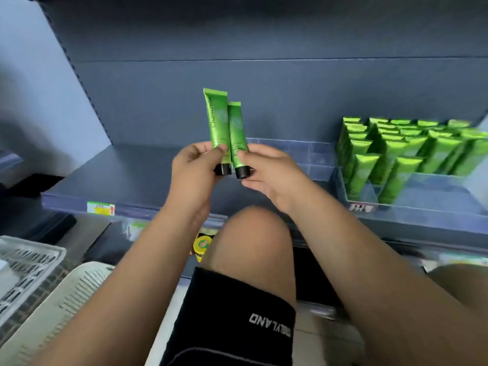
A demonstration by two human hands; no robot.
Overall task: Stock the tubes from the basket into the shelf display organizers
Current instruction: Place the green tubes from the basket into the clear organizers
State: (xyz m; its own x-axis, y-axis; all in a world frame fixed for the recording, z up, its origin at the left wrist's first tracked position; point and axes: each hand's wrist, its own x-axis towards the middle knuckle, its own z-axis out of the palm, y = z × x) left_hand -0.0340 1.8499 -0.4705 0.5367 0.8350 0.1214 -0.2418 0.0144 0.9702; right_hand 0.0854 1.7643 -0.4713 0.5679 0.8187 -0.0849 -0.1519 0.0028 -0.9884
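Observation:
Two green tubes with black caps stand upright, caps down, in front of the blue shelf (126,175). My left hand (194,170) pinches the taller tube (216,120) near its cap. The shorter tube (237,133) beside it is pinched by my right hand (266,170). The two tubes touch side by side. A clear display organizer (340,188) on the shelf's right holds several green tubes (401,149) standing in rows. A white slotted basket (34,281) is at the lower left; its contents are hidden.
Behind my hands stands another clear organizer (303,157) with nothing visible in it. A yellow-green price tag (101,208) is on the shelf's front edge. My knee (253,241) in black shorts is below the shelf. A lower shelf holds blurred packages.

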